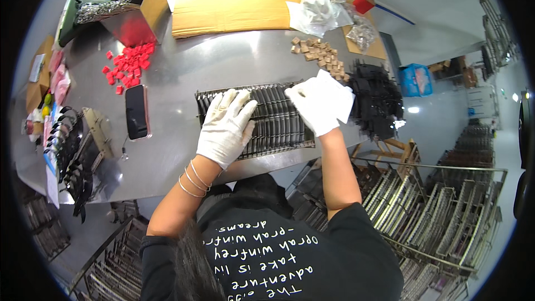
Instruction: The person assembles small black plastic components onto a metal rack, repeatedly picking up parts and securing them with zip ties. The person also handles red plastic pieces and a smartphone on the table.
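Note:
A metal rack of dark slats (273, 117) lies flat on the steel table (178, 72) in front of me. My left hand (225, 128), in a white glove, rests spread over the rack's left part. My right hand (315, 103), also gloved, presses a white cloth (337, 95) against the rack's right end. Thin bangles circle my left wrist.
A dark phone (136, 111) lies left of the rack. Red small blocks (129, 64) and an open box sit at the far left, tan blocks (320, 56) and a pile of black parts (379, 97) at the right. Wire racks (440, 212) stand on the floor.

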`<state>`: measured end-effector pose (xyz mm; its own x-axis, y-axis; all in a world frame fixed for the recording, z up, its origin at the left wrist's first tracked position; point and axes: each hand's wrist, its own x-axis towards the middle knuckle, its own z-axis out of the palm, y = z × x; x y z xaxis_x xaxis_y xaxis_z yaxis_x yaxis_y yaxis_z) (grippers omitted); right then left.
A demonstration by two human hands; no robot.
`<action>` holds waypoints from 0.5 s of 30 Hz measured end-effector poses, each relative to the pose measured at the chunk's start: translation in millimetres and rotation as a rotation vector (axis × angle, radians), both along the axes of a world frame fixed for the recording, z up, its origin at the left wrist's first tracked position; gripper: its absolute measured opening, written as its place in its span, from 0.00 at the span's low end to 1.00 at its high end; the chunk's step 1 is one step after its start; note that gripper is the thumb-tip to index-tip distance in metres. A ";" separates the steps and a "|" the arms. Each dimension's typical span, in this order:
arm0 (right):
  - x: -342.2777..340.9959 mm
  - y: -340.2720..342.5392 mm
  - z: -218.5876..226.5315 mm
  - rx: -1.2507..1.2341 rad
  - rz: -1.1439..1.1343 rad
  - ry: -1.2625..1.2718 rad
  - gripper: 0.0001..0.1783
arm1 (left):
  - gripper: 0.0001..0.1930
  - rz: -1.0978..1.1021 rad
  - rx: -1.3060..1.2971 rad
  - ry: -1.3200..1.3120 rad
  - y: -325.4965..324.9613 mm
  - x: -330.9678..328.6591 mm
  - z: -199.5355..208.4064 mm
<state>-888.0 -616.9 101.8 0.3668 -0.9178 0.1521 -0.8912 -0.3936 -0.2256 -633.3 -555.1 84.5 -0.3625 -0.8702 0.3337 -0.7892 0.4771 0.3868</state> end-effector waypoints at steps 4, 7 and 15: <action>-5.5 11.0 -7.2 0.243 -0.369 -0.517 0.15 | 0.23 0.006 -0.017 0.072 0.9 -6.8 -1.6; -1.0 22.6 1.8 -0.034 -0.205 -0.317 0.17 | 0.24 0.014 0.059 0.113 3.4 -10.4 9.9; -159.5 20.0 -28.7 -0.422 -0.659 -0.554 0.17 | 0.23 -0.402 -0.010 0.103 -2.7 -113.0 48.4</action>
<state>-1047.5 -596.8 73.1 -0.4275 -0.7435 0.5143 -0.7715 0.0035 -0.6362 -746.3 -557.8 132.9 -0.6367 -0.6631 0.3936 -0.4968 0.7431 0.4483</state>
